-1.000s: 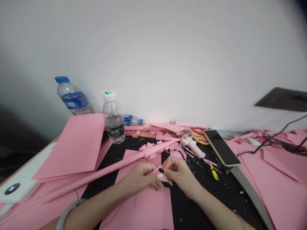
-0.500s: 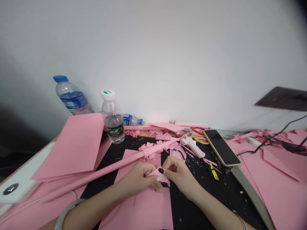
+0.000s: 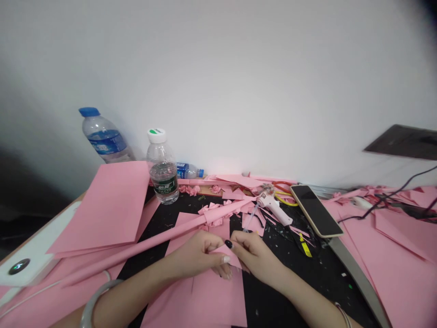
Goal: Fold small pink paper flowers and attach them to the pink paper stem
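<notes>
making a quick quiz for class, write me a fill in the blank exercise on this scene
The left hand and right hand both hold a small paper that is ____ in colour.
The black thumbnail belongs to the ____ hand.
The cap on the leaning bottle is ____.
In this view, the glue gun lies to the ____ of the black-screened phone.

Missing words: pink; right; blue; left.

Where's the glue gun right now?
In the head view, the glue gun lies right of centre, just left of the phone and beyond the right hand.
</notes>
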A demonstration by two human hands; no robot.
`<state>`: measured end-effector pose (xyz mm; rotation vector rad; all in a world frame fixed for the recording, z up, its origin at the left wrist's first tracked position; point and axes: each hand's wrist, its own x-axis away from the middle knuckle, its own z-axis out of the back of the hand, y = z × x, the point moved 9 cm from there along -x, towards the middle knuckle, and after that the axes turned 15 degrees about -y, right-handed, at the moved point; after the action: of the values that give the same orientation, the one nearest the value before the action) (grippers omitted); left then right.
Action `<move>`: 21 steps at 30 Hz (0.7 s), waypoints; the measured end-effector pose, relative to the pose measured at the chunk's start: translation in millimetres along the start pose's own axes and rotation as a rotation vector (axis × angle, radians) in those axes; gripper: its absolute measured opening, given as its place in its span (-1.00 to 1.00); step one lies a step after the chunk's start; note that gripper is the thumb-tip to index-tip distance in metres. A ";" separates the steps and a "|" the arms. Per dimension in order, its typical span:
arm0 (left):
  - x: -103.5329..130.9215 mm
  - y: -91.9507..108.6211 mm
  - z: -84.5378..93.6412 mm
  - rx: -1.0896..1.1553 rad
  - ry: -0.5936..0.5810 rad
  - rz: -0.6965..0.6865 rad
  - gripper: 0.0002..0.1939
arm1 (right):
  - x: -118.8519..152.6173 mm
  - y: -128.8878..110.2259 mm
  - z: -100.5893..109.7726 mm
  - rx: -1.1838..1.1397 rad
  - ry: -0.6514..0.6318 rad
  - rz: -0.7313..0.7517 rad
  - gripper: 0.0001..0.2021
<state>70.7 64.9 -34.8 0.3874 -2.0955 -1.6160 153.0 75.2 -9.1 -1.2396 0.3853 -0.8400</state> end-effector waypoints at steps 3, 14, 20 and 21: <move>-0.5 -1.6 0.6 0.030 0.022 -0.004 -0.84 | 5.1 -15.2 3.7 0.280 0.073 0.089 -0.65; -1.8 -8.6 -2.6 0.130 0.077 -0.001 -0.82 | 13.5 -16.3 5.2 0.443 0.209 0.154 -0.70; -0.6 -9.4 5.1 0.149 0.180 -0.030 -0.74 | 12.5 -10.1 5.4 0.312 0.156 0.142 -0.70; -0.5 -8.2 6.7 0.150 0.190 -0.038 -0.73 | 12.3 -9.6 5.0 0.300 0.149 0.138 -0.70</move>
<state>67.2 68.5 -44.1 0.6094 -2.0797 -1.3873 161.1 68.6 3.6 -0.8662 0.4424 -0.8392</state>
